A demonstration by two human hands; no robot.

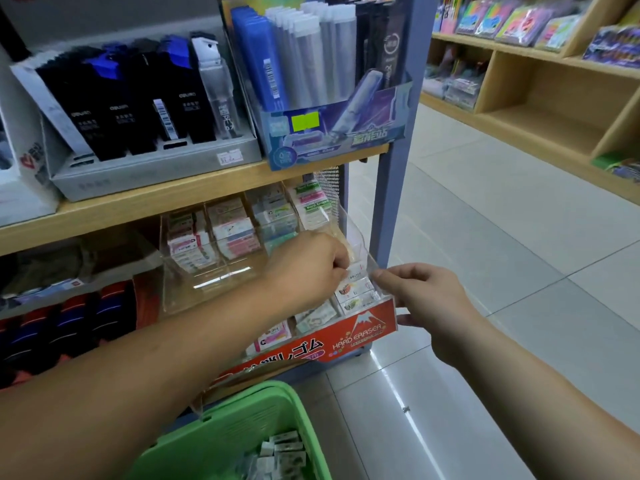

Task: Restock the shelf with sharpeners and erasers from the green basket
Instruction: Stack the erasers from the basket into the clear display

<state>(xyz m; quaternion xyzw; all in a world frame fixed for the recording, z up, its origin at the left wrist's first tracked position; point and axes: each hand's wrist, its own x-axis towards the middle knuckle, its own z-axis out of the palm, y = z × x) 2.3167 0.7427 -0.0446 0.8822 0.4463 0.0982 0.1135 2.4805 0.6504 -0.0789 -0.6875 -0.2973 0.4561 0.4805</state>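
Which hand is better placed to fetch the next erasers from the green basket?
Probably the left hand: its forearm lies right over the green basket, while the right hand pinches the clear display case at its edge, apparently steadying it.

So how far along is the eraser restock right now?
Done: the acrylic eraser display's back compartments look stocked. In hand: left hand pinches an eraser at the right-end slot while right hand steadies the display's corner. Left: packets lie in the green basket.
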